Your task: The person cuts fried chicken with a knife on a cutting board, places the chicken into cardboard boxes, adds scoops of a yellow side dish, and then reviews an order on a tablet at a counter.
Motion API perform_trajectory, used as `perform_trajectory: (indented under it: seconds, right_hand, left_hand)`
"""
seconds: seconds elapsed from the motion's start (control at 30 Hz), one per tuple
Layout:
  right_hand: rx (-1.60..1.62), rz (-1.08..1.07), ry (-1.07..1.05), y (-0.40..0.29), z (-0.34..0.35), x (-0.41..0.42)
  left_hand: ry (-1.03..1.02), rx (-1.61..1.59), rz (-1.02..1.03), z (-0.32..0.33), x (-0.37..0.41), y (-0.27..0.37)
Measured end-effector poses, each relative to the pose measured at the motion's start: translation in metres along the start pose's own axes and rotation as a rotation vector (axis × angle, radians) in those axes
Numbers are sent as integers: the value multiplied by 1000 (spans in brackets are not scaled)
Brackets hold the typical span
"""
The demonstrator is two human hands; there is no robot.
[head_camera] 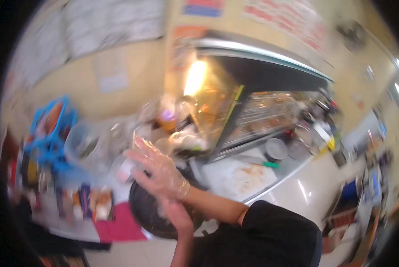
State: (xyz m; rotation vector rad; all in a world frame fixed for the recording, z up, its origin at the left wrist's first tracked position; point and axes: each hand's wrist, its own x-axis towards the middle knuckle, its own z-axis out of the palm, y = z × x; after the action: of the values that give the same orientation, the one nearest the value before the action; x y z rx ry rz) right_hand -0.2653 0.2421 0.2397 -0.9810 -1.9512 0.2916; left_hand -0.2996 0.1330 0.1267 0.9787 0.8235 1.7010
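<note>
Across the middle of the view reaches my right hand (pixel 161 170), in a thin clear plastic glove, its fingers spread and nothing seen in it. My left hand (pixel 172 210) lies below and partly behind it, against its palm or wrist; its fingers are mostly hidden, so whether it holds the glove is unclear. Under both hands is a round dark pan or tray (pixel 146 217) on the counter. To the right lies a white cutting board (pixel 226 177) with brown stains and a green-handled knife (pixel 269 164). Motion blurs the hands.
A glass-fronted food display case (pixel 263 113) stands behind the board, metal bowls (pixel 275 149) at its right. Left are a blue plastic basket (pixel 57 116), a clear tub (pixel 82 143), packets (pixel 86 203) and a pink cloth or sheet (pixel 119 225) at the counter edge.
</note>
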Motion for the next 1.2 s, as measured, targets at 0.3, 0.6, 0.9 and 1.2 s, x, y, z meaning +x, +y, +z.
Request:
perform_trajectory:
  seconds: [0.3, 0.6, 0.9, 1.2]
  right_hand:
    - [-155, 363, 423, 126, -228, -214]
    - [-247, 769, 394, 174, -235, -265]
    - [-455, 500, 113, 180, -174, -341]
    - [418, 424, -259, 144, -215, -357]
  left_hand:
    - [-570, -303, -457, 200, -73, -111]
    - [-502, -278, -408, 222, -92, -202]
    - [-53, -647, -983, 218, -97, -173]
    - [-59, -439, -787, 150, -121, -186]
